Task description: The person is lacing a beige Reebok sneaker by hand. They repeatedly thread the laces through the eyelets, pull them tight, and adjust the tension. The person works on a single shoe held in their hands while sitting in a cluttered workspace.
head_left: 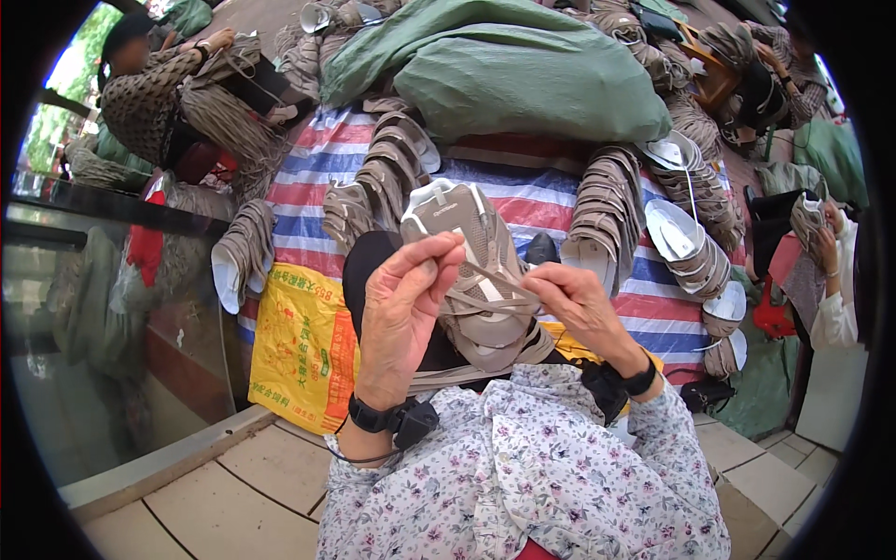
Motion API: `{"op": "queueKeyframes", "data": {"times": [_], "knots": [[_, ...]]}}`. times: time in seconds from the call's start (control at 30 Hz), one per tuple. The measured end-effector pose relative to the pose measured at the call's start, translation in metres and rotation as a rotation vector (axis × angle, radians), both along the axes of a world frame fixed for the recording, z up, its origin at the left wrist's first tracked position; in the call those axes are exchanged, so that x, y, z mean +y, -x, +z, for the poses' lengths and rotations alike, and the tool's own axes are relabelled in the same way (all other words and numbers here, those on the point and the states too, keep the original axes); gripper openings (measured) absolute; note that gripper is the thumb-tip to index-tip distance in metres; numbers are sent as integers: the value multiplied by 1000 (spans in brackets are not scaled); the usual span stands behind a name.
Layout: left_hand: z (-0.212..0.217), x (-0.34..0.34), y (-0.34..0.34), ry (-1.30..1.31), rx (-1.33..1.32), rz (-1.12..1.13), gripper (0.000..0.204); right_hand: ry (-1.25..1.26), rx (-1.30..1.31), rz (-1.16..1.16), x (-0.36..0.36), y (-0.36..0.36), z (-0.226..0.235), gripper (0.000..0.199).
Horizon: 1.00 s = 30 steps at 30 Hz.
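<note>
A taupe mesh shoe upper [481, 245] with pale trim rests on my lap, its white-edged end pointing away from me. Above it a flat taupe shoelace [495, 279] runs between my hands. The fingertips of my left hand [407, 297] are pinched together on the lace at the left of the upper. On the other side, my right hand [581, 306] pinches the lace between thumb and fingers. More laces [485, 375] lie bunched across my lap by the near end of the upper.
Nested stacks of similar uppers [607, 210] stand on a striped tarp [537, 207], others [373, 182] at the left. A big green sack [537, 79] lies behind. A yellow bag [301, 345] sits by a glass panel [140, 327]. Other people [145, 107] handle uppers and laces nearby.
</note>
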<state>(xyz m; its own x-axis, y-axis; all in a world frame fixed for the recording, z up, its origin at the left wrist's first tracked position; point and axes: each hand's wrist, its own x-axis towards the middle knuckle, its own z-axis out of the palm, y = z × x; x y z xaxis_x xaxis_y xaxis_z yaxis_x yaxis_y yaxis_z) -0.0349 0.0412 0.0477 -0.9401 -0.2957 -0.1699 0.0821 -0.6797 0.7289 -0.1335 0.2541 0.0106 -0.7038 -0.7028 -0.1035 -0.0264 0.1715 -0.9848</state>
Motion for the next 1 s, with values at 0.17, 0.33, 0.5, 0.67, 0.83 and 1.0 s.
{"op": "queueKeyframes", "data": {"times": [0.17,0.33,0.5,0.67,0.83,1.0], "knots": [[-3,2,-15,136,-33,11,24,-248,200,68,42,-7,21,13],[14,13,-40,481,-117,-85,15,-301,452,-83,53,3,30,10],[54,11,-70,375,376,-272,16,-113,358,-121,28,12,29,13],[56,6,-80,418,95,-139,8,-50,86,82,-5,20,17,19],[40,-3,-99,217,128,-131,14,-19,-125,70,-24,23,-6,6],[41,-6,-112,86,85,-83,12,90,-27,79,-34,27,-24,2]]}}
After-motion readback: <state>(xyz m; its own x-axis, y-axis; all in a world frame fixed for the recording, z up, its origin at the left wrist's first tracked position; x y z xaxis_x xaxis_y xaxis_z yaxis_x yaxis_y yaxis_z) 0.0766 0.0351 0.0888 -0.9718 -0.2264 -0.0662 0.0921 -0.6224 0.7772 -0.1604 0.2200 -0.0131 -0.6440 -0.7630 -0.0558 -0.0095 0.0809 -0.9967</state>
